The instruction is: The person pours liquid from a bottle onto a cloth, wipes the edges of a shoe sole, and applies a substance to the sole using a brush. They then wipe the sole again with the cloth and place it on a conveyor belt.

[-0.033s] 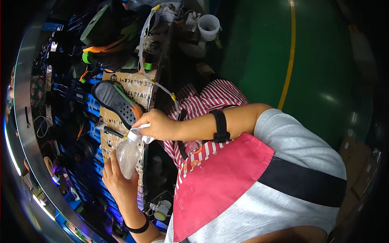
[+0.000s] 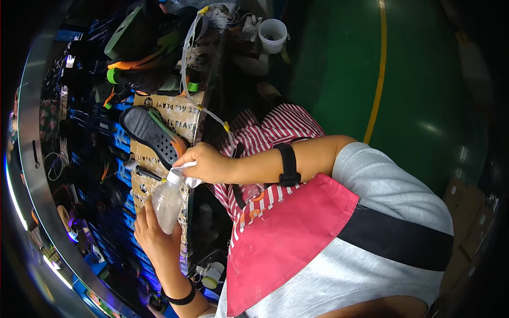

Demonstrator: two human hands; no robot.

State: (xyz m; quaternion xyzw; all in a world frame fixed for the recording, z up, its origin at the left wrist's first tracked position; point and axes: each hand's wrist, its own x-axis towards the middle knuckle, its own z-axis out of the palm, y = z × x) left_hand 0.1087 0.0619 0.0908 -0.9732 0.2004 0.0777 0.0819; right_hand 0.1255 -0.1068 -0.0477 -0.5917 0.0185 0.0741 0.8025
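Note:
My left hand (image 2: 155, 233) is wrapped round the body of a clear plastic bottle (image 2: 168, 204), which it holds tilted over the bench edge. At the bottle's neck my right hand (image 2: 208, 165) is closed, pinching a crumpled white cloth (image 2: 193, 183) against the bottle's top. Its fingertips partly hide the mouth. Just beyond the right hand lies a dark shoe (image 2: 151, 132) with round holes and an orange and green edge. A tool with a black handle (image 2: 148, 172) rests beside the bottle's neck.
Printed cardboard (image 2: 183, 114) covers the bench edge. More shoes with orange and green parts (image 2: 140, 63) stand at the back. A clear tube with yellow joints (image 2: 185, 69) hangs along the bench. A white bucket (image 2: 273, 36) stands beyond, near the green floor (image 2: 334, 69).

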